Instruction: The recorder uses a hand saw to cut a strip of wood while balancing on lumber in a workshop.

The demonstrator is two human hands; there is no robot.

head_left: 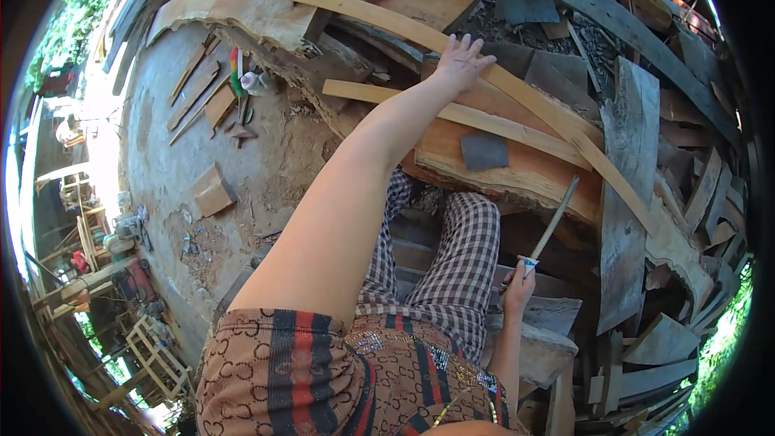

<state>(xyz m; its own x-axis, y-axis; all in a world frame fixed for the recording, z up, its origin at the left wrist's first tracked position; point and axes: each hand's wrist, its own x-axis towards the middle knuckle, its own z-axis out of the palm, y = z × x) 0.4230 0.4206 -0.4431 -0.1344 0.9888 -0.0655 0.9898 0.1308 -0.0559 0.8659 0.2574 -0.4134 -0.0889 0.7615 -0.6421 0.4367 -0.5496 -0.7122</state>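
**Long wooden strip beneath a spread palm, metal rasp in the fist**

Head view: take first the long, tan, flat wooden strip (531, 98). Lies across rough timber, ending over a weathered grey wooden plank (628, 274). Runs from about 10 o'clock of the left hand (462, 63) to between 4 and 5. Looks curved; impossible to tell whether from lens or shape. Probably light for such length, stiff across the width, springy lengthwise, hardly slippery, liable to splinter. Best taken by both edges near mid-length. Covered there by the left hand, opened flat with fingers spread, showing no clasp.

Toward 6 o'clock, passing below the left forearm: a second, shorter tan wooden strip (521, 136), pointing roughly from 10 to 4.

At 5 o'clock of the left hand: a slim, grey, rod-like metal rasp (555, 220), wrapped tightly at the base by the right hand (517, 289). Points to 1 o'clock along a straight long axis. Should feel rigid, fairly light; hold by the handle, mostly hidden.
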